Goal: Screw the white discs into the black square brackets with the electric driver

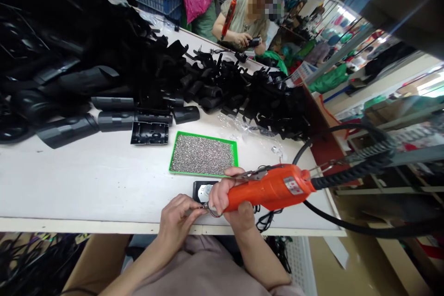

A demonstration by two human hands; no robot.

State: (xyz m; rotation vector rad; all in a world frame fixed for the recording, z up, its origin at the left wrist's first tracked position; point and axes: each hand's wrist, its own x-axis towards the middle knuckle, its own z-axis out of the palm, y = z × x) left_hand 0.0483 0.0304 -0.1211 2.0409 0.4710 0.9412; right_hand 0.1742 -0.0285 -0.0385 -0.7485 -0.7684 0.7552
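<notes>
My right hand (222, 199) is wrapped round an orange electric screwdriver (270, 189), which lies nearly level with its tip pointing left. At that tip the thumb and fingers of my left hand (176, 217) are pinched together; whatever is between them is too small to make out. Just behind the tip, a black part with a silver face (205, 192) rests on the table, partly covered by my right hand. Farther back is a green tray (237, 152) full of small metal screws, its near right corner close to my right fingers.
Black plastic shells (150, 133) lie on the white table (86, 180), with a big heap of black parts (208, 83) behind. Clear plastic bags (249, 129) lie beyond the tray. A black cable (347, 222) loops at right. Two people work across the table, one holding a black part (255, 42).
</notes>
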